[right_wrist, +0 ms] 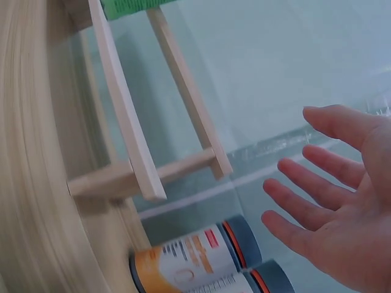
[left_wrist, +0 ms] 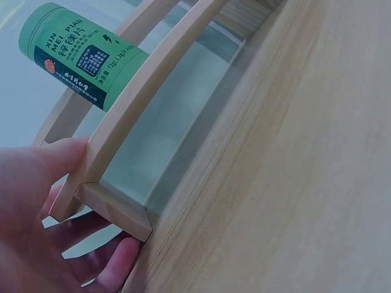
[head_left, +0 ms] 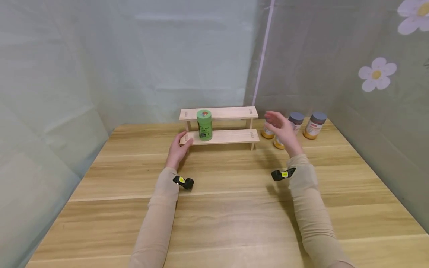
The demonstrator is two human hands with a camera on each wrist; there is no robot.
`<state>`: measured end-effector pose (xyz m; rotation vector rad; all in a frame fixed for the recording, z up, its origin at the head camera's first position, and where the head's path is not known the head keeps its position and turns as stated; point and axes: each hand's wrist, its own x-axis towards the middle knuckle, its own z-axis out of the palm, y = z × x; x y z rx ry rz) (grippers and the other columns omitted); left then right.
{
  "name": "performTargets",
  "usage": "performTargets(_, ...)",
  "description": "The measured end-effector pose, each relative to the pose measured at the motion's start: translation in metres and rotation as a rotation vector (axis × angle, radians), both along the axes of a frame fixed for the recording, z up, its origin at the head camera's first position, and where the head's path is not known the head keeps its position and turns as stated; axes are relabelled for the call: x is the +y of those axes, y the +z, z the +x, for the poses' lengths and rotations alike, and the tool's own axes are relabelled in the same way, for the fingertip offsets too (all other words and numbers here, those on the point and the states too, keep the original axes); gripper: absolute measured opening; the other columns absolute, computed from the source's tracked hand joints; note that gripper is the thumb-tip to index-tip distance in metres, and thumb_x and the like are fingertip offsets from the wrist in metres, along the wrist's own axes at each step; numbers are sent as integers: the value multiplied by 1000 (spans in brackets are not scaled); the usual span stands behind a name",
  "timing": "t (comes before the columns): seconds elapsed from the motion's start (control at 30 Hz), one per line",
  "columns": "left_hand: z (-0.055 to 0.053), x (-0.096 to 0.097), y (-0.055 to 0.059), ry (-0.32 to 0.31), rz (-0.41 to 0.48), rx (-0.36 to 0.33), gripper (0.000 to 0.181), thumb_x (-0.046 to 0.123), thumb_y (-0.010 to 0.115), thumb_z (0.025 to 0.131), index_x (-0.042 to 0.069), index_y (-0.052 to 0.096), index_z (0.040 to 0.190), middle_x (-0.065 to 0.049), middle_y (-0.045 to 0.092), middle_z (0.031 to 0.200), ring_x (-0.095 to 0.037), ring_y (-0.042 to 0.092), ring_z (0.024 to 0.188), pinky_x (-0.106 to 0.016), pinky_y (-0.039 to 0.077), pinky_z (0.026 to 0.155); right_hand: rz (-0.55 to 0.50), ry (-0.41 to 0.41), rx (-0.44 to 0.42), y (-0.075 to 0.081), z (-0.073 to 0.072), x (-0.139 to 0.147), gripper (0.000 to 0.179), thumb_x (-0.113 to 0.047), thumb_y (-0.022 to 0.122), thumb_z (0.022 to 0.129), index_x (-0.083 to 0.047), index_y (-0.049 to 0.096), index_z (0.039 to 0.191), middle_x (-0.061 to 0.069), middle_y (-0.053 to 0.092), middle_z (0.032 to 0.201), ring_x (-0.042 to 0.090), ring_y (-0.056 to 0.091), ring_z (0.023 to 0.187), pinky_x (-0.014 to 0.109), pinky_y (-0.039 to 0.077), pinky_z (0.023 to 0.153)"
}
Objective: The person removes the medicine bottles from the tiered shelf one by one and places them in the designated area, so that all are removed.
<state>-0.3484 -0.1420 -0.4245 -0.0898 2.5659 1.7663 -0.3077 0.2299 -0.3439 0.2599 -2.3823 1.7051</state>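
A two-tier wooden rack (head_left: 231,137) stands at the back of the table. On its lower tier, toward the left, a green canister (head_left: 205,125) stands upright. My left hand (head_left: 177,149) grips the left end of the lower tier; in the left wrist view its thumb lies on the board and the fingers curl beneath, near the leg (left_wrist: 116,210). My right hand (head_left: 284,134) is raised right of the rack with fingers spread and nothing in it. In the right wrist view it is near a white-and-orange bottle (right_wrist: 189,259) with a grey lid, apart from it.
Several similar bottles stand right of the rack, some partly hidden behind my right hand; one bottle (head_left: 315,125) is farthest right. A pale curtain (head_left: 167,56) hangs behind the wooden table (head_left: 228,216), and a flower-patterned sheet (head_left: 375,111) hangs on the right.
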Motion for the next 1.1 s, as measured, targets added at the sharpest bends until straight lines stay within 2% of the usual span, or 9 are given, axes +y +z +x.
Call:
performTargets(0.17,0,2,1,1,-7,3,61,38,56,97,22,33,151,-7,23,162,-28,19,151,-47,16,124,9,18,4,-2,-4,-9,49,-9,58,96,0,43,142,22,47,145,36,43,135,47,30,118)
performTargets(0.37,0,1,-3,9,-5,15,60,38,57,96,22,34,150,-7,24,162,-28,19,150,-47,16,124,36,24,-20,-8,-12,-27,49,-8,60,95,-2,44,141,22,48,144,37,45,134,49,34,115)
performTargets(0.73,0,-2,-7,20,25,23,59,38,58,96,22,36,149,-7,27,160,-27,22,150,-45,19,124,34,106,-47,-24,-28,-69,56,-13,65,92,-6,43,143,21,49,143,40,48,131,50,36,113)
performTargets(1.1,2,5,-3,30,24,35,59,34,59,96,19,37,149,-8,27,160,-28,22,149,-43,17,124,20,162,-29,-25,-29,-94,57,-14,66,91,-6,44,143,19,51,142,41,48,131,49,36,114)
